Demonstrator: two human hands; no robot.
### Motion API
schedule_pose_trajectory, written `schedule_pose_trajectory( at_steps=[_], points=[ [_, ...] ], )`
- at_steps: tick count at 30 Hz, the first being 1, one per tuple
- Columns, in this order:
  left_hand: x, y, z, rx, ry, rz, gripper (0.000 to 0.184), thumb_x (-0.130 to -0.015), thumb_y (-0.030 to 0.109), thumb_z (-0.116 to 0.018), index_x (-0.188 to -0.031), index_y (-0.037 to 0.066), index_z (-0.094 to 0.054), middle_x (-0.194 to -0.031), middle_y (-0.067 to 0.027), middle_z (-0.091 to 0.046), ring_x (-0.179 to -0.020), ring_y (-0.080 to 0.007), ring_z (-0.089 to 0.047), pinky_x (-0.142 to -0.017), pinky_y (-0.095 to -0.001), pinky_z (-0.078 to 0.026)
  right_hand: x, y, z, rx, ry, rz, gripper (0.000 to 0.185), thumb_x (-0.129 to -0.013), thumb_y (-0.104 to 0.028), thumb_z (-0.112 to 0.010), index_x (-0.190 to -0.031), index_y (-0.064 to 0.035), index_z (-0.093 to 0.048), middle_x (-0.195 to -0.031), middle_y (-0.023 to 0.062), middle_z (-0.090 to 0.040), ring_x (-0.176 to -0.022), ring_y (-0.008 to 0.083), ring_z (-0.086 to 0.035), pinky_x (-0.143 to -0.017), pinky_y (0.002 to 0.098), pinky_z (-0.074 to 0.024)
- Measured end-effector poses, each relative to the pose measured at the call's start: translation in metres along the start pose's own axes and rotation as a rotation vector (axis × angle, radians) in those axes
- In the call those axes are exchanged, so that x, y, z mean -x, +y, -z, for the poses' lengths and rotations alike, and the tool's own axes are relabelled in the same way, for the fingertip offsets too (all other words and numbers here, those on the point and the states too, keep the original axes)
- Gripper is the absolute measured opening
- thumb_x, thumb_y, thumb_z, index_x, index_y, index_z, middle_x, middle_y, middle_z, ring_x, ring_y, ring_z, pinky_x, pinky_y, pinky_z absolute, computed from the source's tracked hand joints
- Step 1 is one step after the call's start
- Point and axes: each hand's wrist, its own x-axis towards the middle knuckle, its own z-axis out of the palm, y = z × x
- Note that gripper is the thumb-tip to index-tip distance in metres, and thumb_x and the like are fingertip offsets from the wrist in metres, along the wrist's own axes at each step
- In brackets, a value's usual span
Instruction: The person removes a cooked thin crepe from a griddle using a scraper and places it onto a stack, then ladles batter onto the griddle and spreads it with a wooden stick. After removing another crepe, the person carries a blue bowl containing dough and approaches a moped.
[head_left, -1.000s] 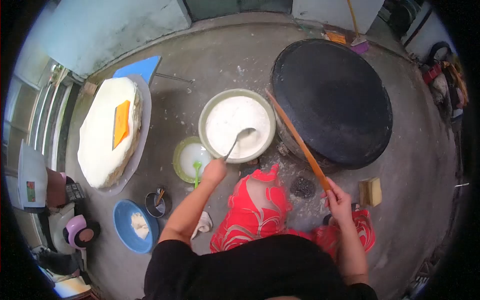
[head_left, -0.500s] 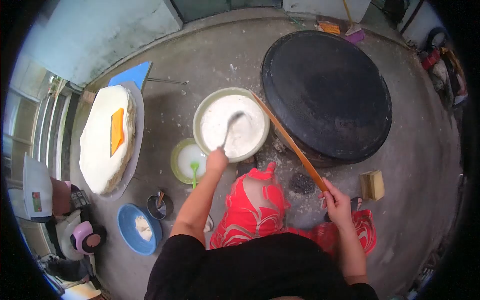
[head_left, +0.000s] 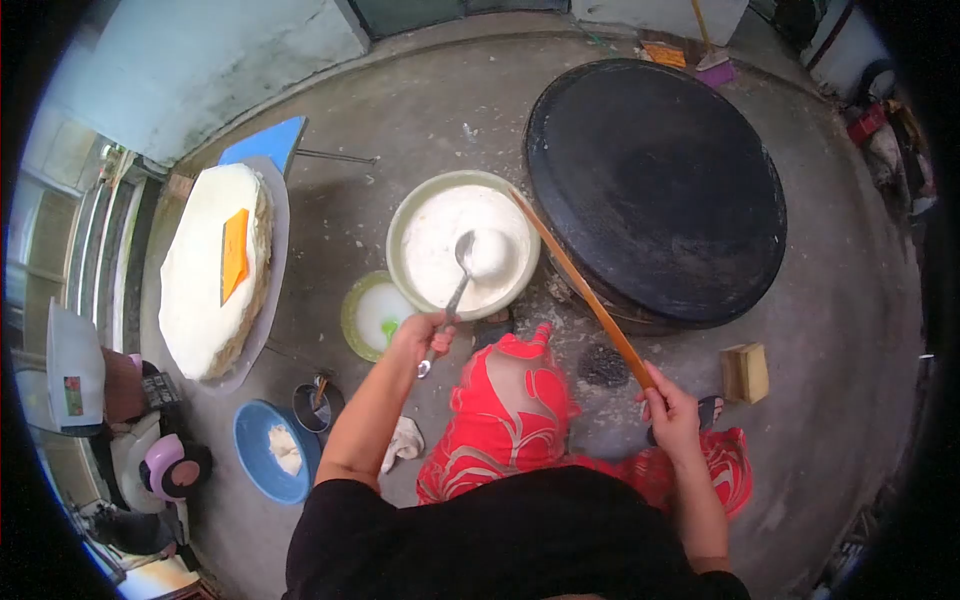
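Note:
My left hand (head_left: pixel 424 338) is wrapped round the handle of a metal ladle (head_left: pixel 459 283). The ladle's head is over the white batter (head_left: pixel 440 225) in a large pale bowl (head_left: pixel 395 262), beside a smooth rounded white mass. My right hand (head_left: pixel 671 405) grips the lower end of a long wooden stick (head_left: pixel 590 295). The stick slants up and left to its far tip between the bowl's rim and a big round black griddle (head_left: pixel 655 190). Nothing but the stick shows in that hand.
A green bowl (head_left: pixel 350 322) of white liquid holds a green utensil. At left, an orange scraper (head_left: pixel 235 257) lies on a stack of pale sheets (head_left: pixel 195 270). Near it are a blue basin (head_left: pixel 245 462) and a dark pot (head_left: pixel 335 400). A yellowish block (head_left: pixel 744 374) stands right.
The ladle has moved within the batter bowl, and its handle end now shows below my left hand. My right hand keeps the stick in nearly the same place. The view has shifted slightly.

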Motion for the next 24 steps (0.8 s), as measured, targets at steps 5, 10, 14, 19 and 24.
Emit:
schedule_pose_trajectory(
  at_steps=[5,10,14,19,24],
  points=[
    [0.079,0.026,0.003,-0.006,-0.112,-0.351,0.019,-0.086,0.018,-0.044,-0.096,0.004,-0.051,-0.06,-0.0105,-0.052,-0.044,-0.021,-0.047,-0.036,-0.0314,-0.037,0.0,-0.002,-0.003,-0.086,0.02,-0.046,0.039,-0.085,0.0,-0.048,-0.122,-0.0128,-0.05,-0.072,0.0032,-0.061,-0.052,0.0045,-0.047,-0.05,0.0192,-0.0411],
    [0.064,0.017,-0.015,-1.42,0.562,-0.673,0.024,-0.084,0.019,-0.043,-0.095,0.0,-0.053,-0.083,-0.0249,-0.059,-0.08,-0.0397,-0.058,-0.071,-0.049,-0.045,-0.002,0.004,0.0,-0.029,0.003,0.023,0.039,-0.086,0.002,-0.045,-0.123,-0.0078,-0.048,-0.075,0.0048,-0.059,-0.053,0.0048,-0.046,-0.05,0.0182,-0.0399],
    [0.032,0.011,-0.022,-1.387,0.599,-0.631,0.025,-0.083,0.019,-0.044,-0.096,0.001,-0.055,-0.084,-0.0242,-0.06,-0.083,-0.0384,-0.058,-0.073,-0.0481,-0.045,-0.002,-0.002,-0.003,-0.048,0.001,0.043,0.039,-0.086,0.002,-0.045,-0.123,-0.008,-0.048,-0.075,0.0045,-0.059,-0.053,0.005,-0.046,-0.05,0.0183,-0.0404],
    [0.072,0.008,0.008,-1.358,0.493,-0.59,0.022,-0.082,0.018,-0.046,-0.088,0.0,-0.058,-0.085,-0.0244,-0.06,-0.084,-0.0381,-0.058,-0.074,-0.0473,-0.044,-0.003,-0.007,-0.007,-0.058,0.0,-0.044,0.038,-0.085,-0.001,-0.047,-0.122,-0.0111,-0.05,-0.073,0.0037,-0.062,-0.052,0.0052,-0.048,-0.05,0.0196,-0.0422],
    [0.007,-0.022,0.025,-1.397,0.57,-0.661,0.022,-0.081,0.017,-0.047,-0.089,-0.002,-0.055,-0.076,-0.0232,-0.059,-0.072,-0.0367,-0.058,-0.063,-0.0459,-0.045,-0.002,0.003,-0.007,-0.075,-0.014,-0.034,0.038,-0.086,0.0,-0.047,-0.123,-0.0089,-0.049,-0.075,0.0041,-0.061,-0.053,0.005,-0.048,-0.051,0.0188,-0.0415]
  ],
)
